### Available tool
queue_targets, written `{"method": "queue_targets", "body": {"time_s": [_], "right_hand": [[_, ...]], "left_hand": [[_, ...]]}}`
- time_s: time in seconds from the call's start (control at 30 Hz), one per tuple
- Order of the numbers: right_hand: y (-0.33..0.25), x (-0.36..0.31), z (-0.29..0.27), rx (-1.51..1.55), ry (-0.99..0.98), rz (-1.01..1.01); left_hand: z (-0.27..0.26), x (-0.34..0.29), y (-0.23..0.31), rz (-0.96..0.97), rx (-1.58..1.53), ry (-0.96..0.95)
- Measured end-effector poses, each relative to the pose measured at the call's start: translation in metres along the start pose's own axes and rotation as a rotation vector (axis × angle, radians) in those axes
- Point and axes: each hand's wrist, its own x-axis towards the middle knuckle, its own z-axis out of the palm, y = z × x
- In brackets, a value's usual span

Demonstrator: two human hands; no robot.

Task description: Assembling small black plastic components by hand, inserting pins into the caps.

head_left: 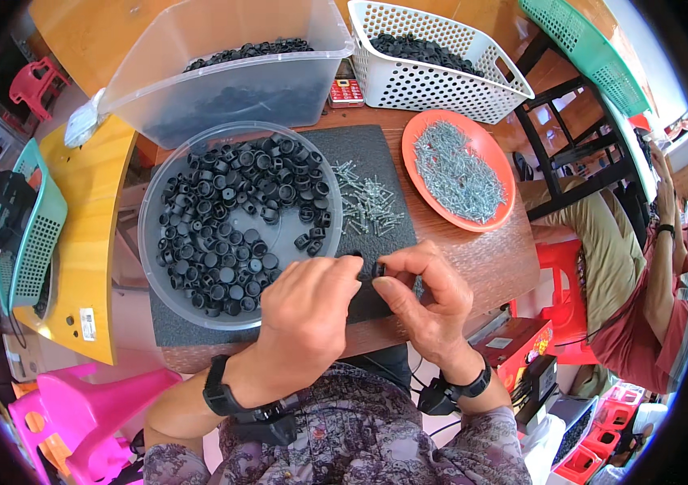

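In front of me, both hands are close together over the dark foam mat (375,153). My right hand (431,303) pinches a small black plastic cap (379,269) between thumb and index finger. My left hand (308,307) is closed, its back toward me; a bit of black shows by its fingertips, and the rest of what it holds is hidden. Left of my hands stands a round clear tub (147,234) with many black plastic caps (231,190). A loose pile of silver screws (368,206) lies on the mat just beyond my hands.
An orange plate (410,153) heaped with screws sits at the right. Behind stand a clear bin (150,105) and a white perforated basket (409,93), both holding black parts. A pink chair (85,412) is at lower left; another person (643,323) sits at right.
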Motion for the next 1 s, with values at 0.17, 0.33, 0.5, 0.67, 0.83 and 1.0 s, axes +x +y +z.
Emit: {"method": "queue_targets", "body": {"time_s": [0.17, 0.33, 0.5, 0.67, 0.83, 1.0], "right_hand": [[-0.013, 0.001, 0.005, 0.003, -0.03, -0.111], [-0.017, -0.004, 0.012, -0.125, -0.021, -0.34], [-0.025, -0.011, 0.011, -0.206, -0.062, -0.371], [0.0, 0.011, -0.012, -0.363, 0.037, -0.245], [0.038, 0.027, -0.022, -0.49, -0.029, -0.195], [0.045, 0.03, -0.016, -0.577, -0.158, -0.243]], "left_hand": [[-0.021, -0.003, 0.013, -0.752, -0.782, -0.093], [-0.029, -0.011, 0.015, -0.796, -0.943, -0.069], [-0.032, -0.017, 0.016, -0.745, -0.891, -0.064], [-0.042, -0.022, 0.016, -0.775, -0.85, -0.069], [-0.041, -0.024, 0.022, -0.829, -0.866, -0.144], [-0.037, -0.029, 0.016, -0.821, -0.899, -0.161]]}}
